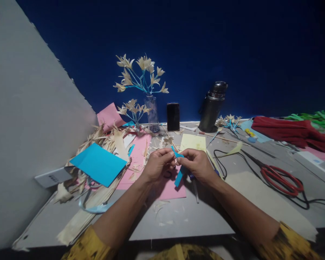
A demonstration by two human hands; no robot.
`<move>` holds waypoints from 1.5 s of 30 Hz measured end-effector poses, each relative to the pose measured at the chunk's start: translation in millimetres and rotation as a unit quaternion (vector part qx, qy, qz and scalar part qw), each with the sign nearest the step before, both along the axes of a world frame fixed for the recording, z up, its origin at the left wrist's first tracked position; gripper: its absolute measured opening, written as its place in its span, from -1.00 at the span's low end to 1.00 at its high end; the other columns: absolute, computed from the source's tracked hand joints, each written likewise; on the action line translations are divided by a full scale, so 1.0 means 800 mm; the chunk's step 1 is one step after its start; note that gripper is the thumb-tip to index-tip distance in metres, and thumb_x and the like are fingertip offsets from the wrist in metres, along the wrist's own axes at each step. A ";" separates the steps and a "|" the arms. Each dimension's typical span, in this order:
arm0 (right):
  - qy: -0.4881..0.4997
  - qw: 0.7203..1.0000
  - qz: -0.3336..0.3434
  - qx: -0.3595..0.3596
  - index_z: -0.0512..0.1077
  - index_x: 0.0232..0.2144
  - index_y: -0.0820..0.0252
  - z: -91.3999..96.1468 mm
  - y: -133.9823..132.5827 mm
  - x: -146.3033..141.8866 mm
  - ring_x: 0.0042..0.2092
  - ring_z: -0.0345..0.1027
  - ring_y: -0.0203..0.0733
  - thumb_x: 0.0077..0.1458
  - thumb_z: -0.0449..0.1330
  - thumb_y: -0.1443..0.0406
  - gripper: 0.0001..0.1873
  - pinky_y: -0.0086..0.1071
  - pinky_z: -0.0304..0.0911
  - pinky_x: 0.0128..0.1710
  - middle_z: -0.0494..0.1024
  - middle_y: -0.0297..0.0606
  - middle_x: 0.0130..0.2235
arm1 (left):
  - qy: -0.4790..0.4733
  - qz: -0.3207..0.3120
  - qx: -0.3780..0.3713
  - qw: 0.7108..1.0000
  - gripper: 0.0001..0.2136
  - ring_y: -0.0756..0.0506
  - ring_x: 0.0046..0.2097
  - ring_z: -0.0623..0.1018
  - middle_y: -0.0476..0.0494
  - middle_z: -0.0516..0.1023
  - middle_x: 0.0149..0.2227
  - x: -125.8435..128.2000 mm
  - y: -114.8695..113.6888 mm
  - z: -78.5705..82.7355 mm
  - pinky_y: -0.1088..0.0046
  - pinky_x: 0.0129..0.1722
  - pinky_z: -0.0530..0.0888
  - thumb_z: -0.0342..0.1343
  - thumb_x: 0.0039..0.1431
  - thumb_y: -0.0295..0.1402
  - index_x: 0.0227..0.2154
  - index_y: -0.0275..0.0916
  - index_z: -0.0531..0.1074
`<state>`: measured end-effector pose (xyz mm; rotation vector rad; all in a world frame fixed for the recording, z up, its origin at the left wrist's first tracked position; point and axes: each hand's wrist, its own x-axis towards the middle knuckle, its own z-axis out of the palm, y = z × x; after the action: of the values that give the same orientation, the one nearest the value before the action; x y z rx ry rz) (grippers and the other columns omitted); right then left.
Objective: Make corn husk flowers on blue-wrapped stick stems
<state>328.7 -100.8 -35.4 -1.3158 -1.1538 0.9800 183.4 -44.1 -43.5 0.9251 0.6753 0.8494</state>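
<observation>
Between my two hands is a narrow strip of blue paper (179, 177), its lower end hanging down toward the table. My left hand (159, 164) is closed, thumb and fingers pinching the strip's upper part. My right hand (197, 164) pinches the same strip from the other side, close to the left fingertips. Whether a stem or wire lies inside the strip cannot be made out. Beneath the hands lie pink paper (173, 189) and a thin pale stick (196, 193). Just behind them is a yellow paper square (193, 142).
Blue sheet (99, 164) and dried husks (97, 202) lie left. Husk flowers in a glass vase (152, 113), a phone (173, 117) and a flask (213, 108) stand by the wall. Red-handled scissors (281, 180), a black cable (306, 202) and red cloth (292, 131) lie right.
</observation>
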 end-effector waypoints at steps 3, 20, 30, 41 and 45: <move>0.069 0.997 0.041 -0.023 0.54 -0.53 0.22 0.003 0.001 0.004 -0.43 0.47 -0.22 -0.13 0.37 0.19 -0.81 -0.40 0.32 -0.40 0.63 -0.26 -0.47 | -0.009 -0.020 -0.028 0.999 -0.77 0.03 -0.52 0.50 -0.06 0.51 -0.55 -0.003 0.004 0.002 0.57 -0.49 0.40 0.41 -0.10 -0.36 -0.41 -0.30 0.50; -0.242 0.965 -0.037 0.093 0.57 -0.47 0.16 -0.014 0.002 -0.006 -0.39 0.37 -0.24 0.08 0.23 0.27 -0.85 -0.43 0.16 -0.40 0.59 -0.32 -0.45 | 0.113 0.137 0.034 0.984 -0.77 0.02 -0.65 0.38 0.04 0.40 -0.65 0.010 -0.016 -0.002 0.53 -0.67 0.31 0.35 -0.07 -0.25 -0.54 -0.25 0.41; 0.105 0.992 0.062 -0.032 0.51 -0.57 0.21 -0.002 0.002 0.005 -0.44 0.44 -0.24 -0.09 0.37 0.20 -0.79 -0.43 0.30 -0.43 0.60 -0.27 -0.48 | -0.015 -0.022 -0.020 0.999 -0.69 0.02 -0.51 0.51 -0.08 0.54 -0.52 0.001 -0.003 0.003 0.54 -0.49 0.43 0.42 -0.12 -0.31 -0.30 -0.33 0.54; 0.094 0.990 0.103 -0.028 0.55 -0.51 0.22 -0.003 0.000 0.011 -0.40 0.45 -0.22 -0.09 0.39 0.17 -0.78 -0.39 0.32 -0.36 0.61 -0.26 -0.46 | -0.016 -0.023 -0.030 0.999 -0.72 0.01 -0.52 0.52 -0.04 0.52 -0.56 -0.002 0.000 0.005 0.51 -0.47 0.44 0.49 -0.22 -0.33 -0.51 -0.31 0.51; -0.022 0.998 0.056 0.007 0.56 -0.51 0.20 -0.004 -0.001 0.010 -0.45 0.43 -0.23 -0.03 0.34 0.21 -0.83 -0.42 0.25 -0.44 0.60 -0.30 -0.48 | 0.022 0.010 -0.007 1.000 -0.75 -0.03 -0.49 0.53 -0.07 0.53 -0.53 -0.001 0.003 0.000 0.46 -0.45 0.45 0.46 -0.19 -0.32 -0.50 -0.31 0.52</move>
<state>336.9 -101.2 -39.0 -1.2782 -1.2776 1.0273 182.6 -42.0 -43.3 0.9275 0.7283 0.8429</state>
